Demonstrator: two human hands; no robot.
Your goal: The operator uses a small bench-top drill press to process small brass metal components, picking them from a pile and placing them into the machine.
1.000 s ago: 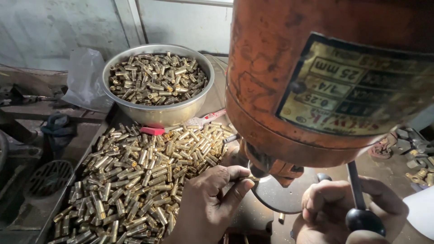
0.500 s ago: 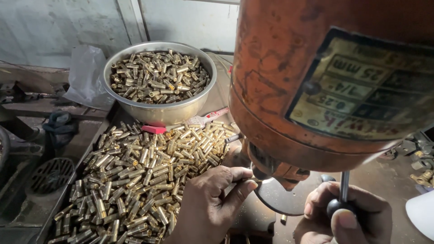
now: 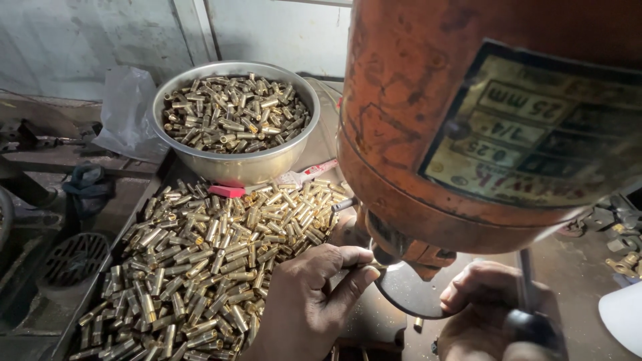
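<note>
The left hand (image 3: 307, 301) pinches 1 small brass piece (image 3: 372, 266) on the round table (image 3: 408, 294) under the orange press (image 3: 468, 147); the right hand (image 3: 498, 314) closes around the black-knobbed lever (image 3: 528, 321). Fingertips sit very near the spindle, so a slip could catch them or skew the piece. Loose brass casings (image 3: 207, 261) lie just beside.

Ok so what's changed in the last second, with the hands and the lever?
The right hand has pulled the black-knobbed lever down and towards the person: its knob was clear of the fist, and now sits low at the fingers. The left hand still pinches something small under the orange drill head. The bowl and the loose brass casings lie as before.
</note>
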